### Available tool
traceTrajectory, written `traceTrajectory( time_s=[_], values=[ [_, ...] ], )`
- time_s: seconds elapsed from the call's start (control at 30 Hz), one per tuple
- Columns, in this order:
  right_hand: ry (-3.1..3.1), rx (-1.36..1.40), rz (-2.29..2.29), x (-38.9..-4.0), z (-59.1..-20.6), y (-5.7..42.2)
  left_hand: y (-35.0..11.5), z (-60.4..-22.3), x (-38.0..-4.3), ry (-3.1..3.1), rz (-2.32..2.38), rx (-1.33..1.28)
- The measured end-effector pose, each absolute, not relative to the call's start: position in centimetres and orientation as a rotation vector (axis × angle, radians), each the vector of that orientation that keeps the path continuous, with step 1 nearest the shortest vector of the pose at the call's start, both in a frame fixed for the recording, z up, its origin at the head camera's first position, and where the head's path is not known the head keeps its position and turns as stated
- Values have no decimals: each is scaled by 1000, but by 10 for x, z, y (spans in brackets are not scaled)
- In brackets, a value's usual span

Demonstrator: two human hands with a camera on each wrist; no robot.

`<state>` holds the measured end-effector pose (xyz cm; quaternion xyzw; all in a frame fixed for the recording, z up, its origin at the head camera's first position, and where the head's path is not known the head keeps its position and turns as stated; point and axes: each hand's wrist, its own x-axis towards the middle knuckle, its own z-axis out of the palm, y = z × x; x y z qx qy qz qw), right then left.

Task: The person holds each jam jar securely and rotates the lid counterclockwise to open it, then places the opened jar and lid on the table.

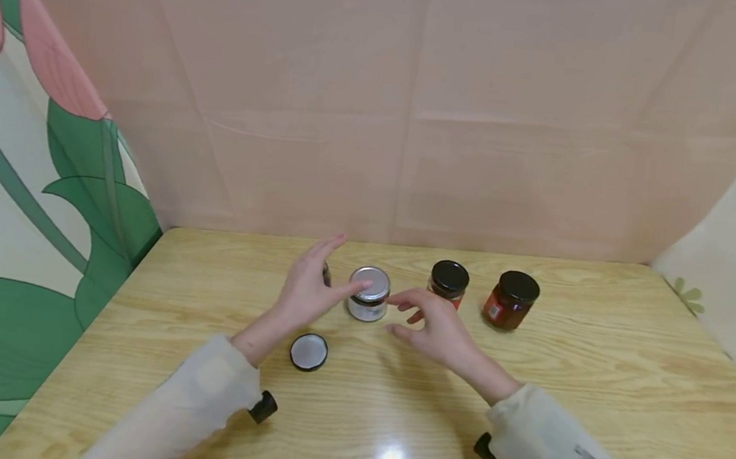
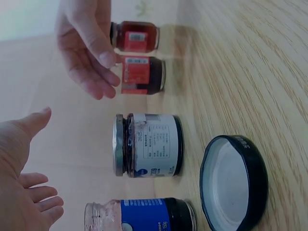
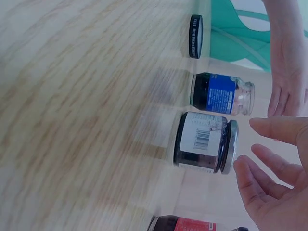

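A glass jar with a white label and silver lid (image 1: 368,302) stands upright on the table. Both hands hover on either side of it, holding nothing. My left hand (image 1: 309,290) has its thumb and fingers spread wide, the thumb over the lid's edge in the head view. Slightly bent fingers of my right hand (image 1: 434,328) point toward the jar from its right; the right wrist view shows a gap between them. An uncapped jar with a blue label (image 2: 144,214) stands left of it, mostly hidden by the left hand in the head view. A black-rimmed lid (image 1: 309,352) lies inside-up in front.
Two black-lidded jars with red labels stand on the right, one (image 1: 448,278) partly behind the right hand, the other (image 1: 511,302) farther right. A pinkish cloth (image 1: 409,152) hangs behind the wooden table (image 1: 591,399). A flower-patterned cloth (image 1: 2,224) is at the left.
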<state>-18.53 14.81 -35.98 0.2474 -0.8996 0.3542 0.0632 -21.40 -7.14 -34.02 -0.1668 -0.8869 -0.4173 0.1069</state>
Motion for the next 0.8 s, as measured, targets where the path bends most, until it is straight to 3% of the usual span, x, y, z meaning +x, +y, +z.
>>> traceTrajectory(
  time_s=[0.8],
  values=[
    [-2721,703,1108,-184,-363,165,-45,-352,-214,-2623,-1209,-529]
  ],
)
